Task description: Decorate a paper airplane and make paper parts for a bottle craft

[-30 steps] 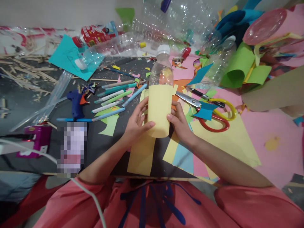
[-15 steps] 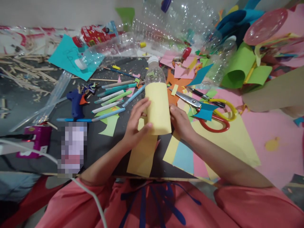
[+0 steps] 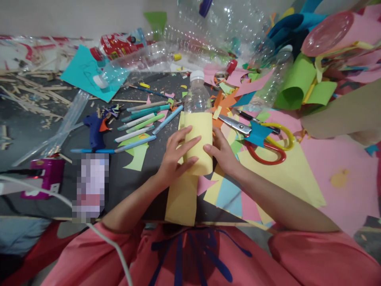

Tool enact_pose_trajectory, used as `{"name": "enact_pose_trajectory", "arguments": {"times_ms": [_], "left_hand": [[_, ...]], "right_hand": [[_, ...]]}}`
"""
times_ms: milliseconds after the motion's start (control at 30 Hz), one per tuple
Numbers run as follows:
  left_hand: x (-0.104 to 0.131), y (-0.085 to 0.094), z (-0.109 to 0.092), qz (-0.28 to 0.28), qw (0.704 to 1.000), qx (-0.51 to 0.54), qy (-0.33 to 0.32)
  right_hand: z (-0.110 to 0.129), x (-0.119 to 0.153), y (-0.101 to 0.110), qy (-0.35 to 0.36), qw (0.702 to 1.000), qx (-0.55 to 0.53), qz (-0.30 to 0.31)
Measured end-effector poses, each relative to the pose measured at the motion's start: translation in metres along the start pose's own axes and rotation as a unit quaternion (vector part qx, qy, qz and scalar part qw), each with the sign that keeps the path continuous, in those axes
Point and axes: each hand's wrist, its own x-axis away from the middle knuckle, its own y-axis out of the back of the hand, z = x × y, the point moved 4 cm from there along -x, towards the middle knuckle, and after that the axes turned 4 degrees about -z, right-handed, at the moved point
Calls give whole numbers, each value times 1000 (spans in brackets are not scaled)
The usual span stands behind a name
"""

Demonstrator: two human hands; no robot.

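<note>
Your left hand (image 3: 175, 157) and right hand (image 3: 224, 153) grasp the clear bottle (image 3: 199, 99) from both sides — fingers on the yellow paper (image 3: 200, 145) wrapped round its lower part. The bottle is over the near middle of the counter (image 3: 125, 198), white cap up, between the felt-tip pens (image 3: 143, 119) and the scissors (image 3: 253, 135) (a blue scrap (image 3: 258, 134) lies across their handles).

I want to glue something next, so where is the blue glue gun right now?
In the head view, the glue gun lies on the left side, between the markers and the clear sticks.
</note>
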Motion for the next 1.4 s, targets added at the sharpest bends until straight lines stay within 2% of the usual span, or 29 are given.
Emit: {"name": "enact_pose_trajectory", "arguments": {"times_ms": [133,300,400,567,733,1067,1400], "left_hand": [[1,0,-1,7,1000,15,-6],[4,-1,-4,10,997,-30,-64],[5,-3,-3,10,997,-32,-75],[3,-5,-3,32,998,-21,-42],[2,-5,-4,61,998,6,-9],[4,-6,-4,57,989,-70,-116],[4,-6,-5,57,987,-83,-124]], "right_hand": [[-1,-3,1,-12,999,-24,22],[1,-5,0,-30,999,-21,34],[4,-4,1,-3,1000,0,18],[10,-1,4,67,994,82,9],[11,1,4,79,993,83,5],[3,-2,5,112,987,114,4],[3,-1,5,158,969,191,-8]]}}
